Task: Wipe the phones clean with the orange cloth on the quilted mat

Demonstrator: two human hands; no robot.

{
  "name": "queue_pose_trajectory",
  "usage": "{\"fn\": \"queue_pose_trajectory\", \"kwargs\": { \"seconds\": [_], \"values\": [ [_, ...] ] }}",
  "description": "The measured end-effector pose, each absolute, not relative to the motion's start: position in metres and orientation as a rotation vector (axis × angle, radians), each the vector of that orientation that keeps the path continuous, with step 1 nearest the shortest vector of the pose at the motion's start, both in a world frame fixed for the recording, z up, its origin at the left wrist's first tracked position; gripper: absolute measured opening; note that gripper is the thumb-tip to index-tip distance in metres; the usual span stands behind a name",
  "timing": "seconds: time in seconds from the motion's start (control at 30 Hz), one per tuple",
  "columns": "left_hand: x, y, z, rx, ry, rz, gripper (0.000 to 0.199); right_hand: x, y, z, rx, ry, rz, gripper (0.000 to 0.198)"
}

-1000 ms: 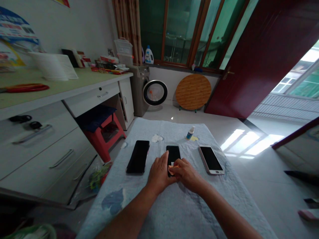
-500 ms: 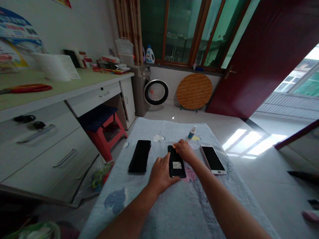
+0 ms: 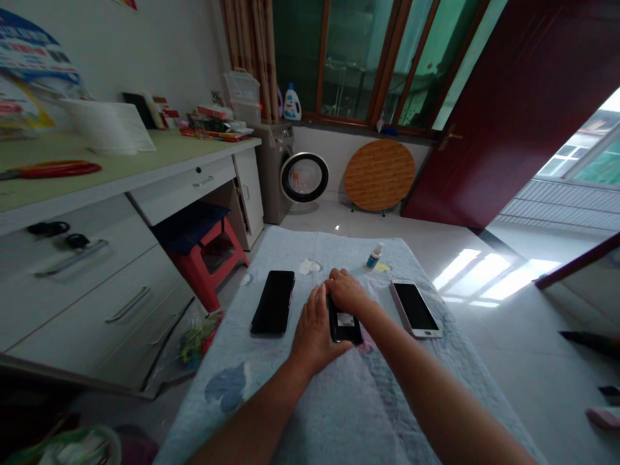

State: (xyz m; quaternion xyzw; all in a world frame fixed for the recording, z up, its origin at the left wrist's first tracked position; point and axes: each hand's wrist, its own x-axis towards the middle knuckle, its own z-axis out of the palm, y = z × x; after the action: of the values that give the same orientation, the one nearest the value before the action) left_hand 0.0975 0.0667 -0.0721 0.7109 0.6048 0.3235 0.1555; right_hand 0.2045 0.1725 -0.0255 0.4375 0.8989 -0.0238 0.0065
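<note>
Against middle phone (image 3: 345, 331) — left hand (image 3: 314, 330), right hand (image 3: 349, 293) rest

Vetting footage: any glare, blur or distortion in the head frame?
Head view: bright glare on the floor at right; head view: maroon door leans, likely wide-angle distortion; head view: paper roll looks soft, label on the middle phone too small to read.
</note>
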Motion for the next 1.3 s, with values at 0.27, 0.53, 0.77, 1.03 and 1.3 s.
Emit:
{"fn": "queue_pose_trajectory", "kwargs": {
  "seconds": [0.27, 0.53, 0.77, 1.03, 1.3],
  "values": [
    [0.098, 0.068, -0.078, 2.026, 1.735, 0.974, 0.125, 0.221, 0.119, -0.023, 1.199, 2.887, -0.208, 0.019],
    [0.087, 0.069, -0.069, 2.073, 1.568, 0.822, 0.103, 0.233, 0.087, -0.02, 1.211, 2.886, -0.426, 0.018],
    [0.075, 0.07, -0.058, 2.155, 1.469, 0.552, 0.077, 0.239, 0.078, -0.016, 1.221, 2.875, -0.524, 0.023],
    [0.069, 0.071, -0.051, 2.136, 1.394, 0.384, 0.089, 0.249, 0.068, -0.013, 1.297, 2.78, -0.616, 0.022],
    [0.07, 0.073, -0.051, 2.113, 1.417, 0.411, 0.085, 0.272, 0.073, 0.001, 1.344, 2.621, -0.643, 0.024]
  ]
}}
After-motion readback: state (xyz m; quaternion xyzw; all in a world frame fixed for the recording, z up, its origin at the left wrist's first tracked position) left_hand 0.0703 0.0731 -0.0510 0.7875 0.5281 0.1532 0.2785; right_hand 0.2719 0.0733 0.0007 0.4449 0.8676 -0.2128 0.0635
